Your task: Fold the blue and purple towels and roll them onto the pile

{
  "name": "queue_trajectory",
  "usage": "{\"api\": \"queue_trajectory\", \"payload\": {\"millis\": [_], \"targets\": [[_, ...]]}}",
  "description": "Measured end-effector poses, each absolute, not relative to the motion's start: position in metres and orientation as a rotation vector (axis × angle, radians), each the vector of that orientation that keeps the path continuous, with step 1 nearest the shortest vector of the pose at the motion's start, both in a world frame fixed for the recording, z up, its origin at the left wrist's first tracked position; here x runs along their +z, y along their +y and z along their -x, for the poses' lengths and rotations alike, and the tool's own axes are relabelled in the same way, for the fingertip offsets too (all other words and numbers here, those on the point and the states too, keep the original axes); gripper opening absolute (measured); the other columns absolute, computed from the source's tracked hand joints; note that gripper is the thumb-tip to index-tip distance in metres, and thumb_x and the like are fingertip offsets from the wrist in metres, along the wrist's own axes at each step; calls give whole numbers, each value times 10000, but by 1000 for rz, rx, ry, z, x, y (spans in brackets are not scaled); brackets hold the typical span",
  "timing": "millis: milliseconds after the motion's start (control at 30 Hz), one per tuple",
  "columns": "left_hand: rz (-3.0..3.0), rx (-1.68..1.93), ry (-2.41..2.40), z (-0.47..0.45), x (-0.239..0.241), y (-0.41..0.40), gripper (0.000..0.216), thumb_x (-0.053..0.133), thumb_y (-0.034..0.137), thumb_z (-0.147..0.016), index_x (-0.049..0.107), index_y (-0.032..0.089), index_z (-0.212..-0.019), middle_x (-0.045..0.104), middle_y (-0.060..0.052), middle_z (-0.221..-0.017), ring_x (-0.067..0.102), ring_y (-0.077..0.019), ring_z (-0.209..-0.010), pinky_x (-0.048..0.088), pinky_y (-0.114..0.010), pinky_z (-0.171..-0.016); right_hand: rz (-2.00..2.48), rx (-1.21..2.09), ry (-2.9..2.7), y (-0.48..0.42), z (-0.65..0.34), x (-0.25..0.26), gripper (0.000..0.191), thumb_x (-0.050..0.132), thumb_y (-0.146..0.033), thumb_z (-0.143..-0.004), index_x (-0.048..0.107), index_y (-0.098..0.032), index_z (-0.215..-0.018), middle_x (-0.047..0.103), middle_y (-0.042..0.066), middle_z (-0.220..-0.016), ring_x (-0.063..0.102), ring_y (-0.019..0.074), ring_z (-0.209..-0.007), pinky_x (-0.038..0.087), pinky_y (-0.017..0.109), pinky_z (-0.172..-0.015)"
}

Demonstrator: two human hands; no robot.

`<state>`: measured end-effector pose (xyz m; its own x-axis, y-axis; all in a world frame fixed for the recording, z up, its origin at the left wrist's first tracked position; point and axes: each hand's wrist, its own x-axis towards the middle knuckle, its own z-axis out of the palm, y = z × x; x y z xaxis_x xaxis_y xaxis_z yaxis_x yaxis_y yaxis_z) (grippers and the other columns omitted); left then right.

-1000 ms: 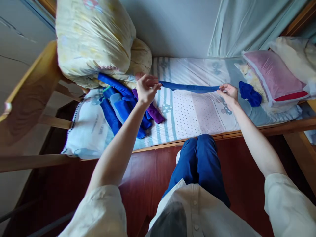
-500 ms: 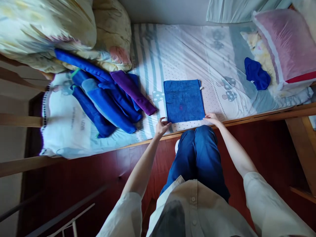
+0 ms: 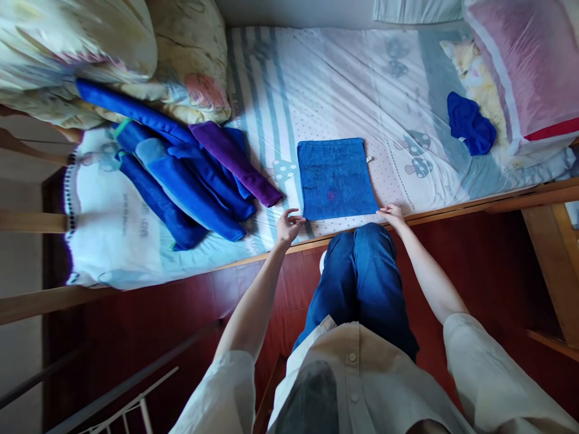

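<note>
A blue towel [image 3: 335,179] is spread flat in a near-square on the bed, with a small white tag at its right edge. My left hand [image 3: 290,226] pinches its near left corner between thumb and fingers. At the near right corner, my right hand [image 3: 391,214] grips the cloth in the same way. To the left lie several rolled blue towels [image 3: 190,187] side by side, with a purple rolled towel [image 3: 237,163] over their right side. A crumpled blue cloth [image 3: 471,123] rests farther right.
The patterned bed sheet [image 3: 325,78] covers the mattress under everything. A pink pillow [image 3: 520,72] sits at the right end, and a bulky floral quilt [image 3: 190,60] at the back left. A wooden bed rail [image 3: 452,215] runs along the near edge, above the red floor [image 3: 181,337].
Both hands have drawn slightly apart, pulling the towel's near edge a little wider and straighter. The whole view has shifted slightly, moving the bed up and left in the picture.
</note>
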<state>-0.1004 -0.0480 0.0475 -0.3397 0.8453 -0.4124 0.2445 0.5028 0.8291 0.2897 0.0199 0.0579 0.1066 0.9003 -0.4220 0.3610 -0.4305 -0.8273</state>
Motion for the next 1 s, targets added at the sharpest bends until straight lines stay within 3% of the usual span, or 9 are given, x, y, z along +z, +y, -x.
{"api": "queue_trajectory", "payload": {"millis": [200,400,533,633,833,1000], "targets": [[-1010,634,1889,99,51,-51,516,796,352,-683,631,215,-1152,833,-82,-956,771,-264,-898,554,-354,-858,1827,1473,-1160,24,-286,57,595,1003,-460,-415,506,-235,-652,732,45,-770,721,213,-822,570,335,-843],[-1013,572,1941,96,59,-61,346,764,282,-708,614,242,-1018,840,-64,-940,786,-267,-892,572,-363,-868,1830,1548,-1223,19,-289,63,639,979,-551,-350,484,-245,-614,627,-12,-642,627,194,-714,505,316,-684],[-988,547,1933,98,63,-76,335,816,294,-675,624,248,-945,837,-54,-896,783,-269,-868,580,-369,-867,1841,1667,-1171,8,-298,71,691,989,-575,-271,505,-231,-624,649,-7,-675,591,164,-702,460,277,-631],[-888,574,1882,101,63,-78,416,869,349,-636,639,241,-964,836,-68,-909,781,-276,-878,586,-362,-826,1847,1730,-1125,5,-301,76,697,990,-609,-335,530,-224,-690,650,-22,-708,545,125,-663,403,242,-585],[-678,773,1779,106,57,-33,503,856,380,-634,625,201,-1043,817,-94,-928,771,-253,-953,580,-320,-813,1939,1639,-1069,38,-286,76,714,988,-637,-436,464,-244,-719,432,-87,-585,380,87,-578,297,229,-518],[-829,697,1890,114,48,36,520,817,330,-684,645,177,-1151,800,-82,-924,755,-249,-888,590,-354,-829,1975,1531,-1158,93,-270,66,629,989,-565,-528,492,-237,-730,476,-67,-616,424,94,-611,357,220,-536]]}}
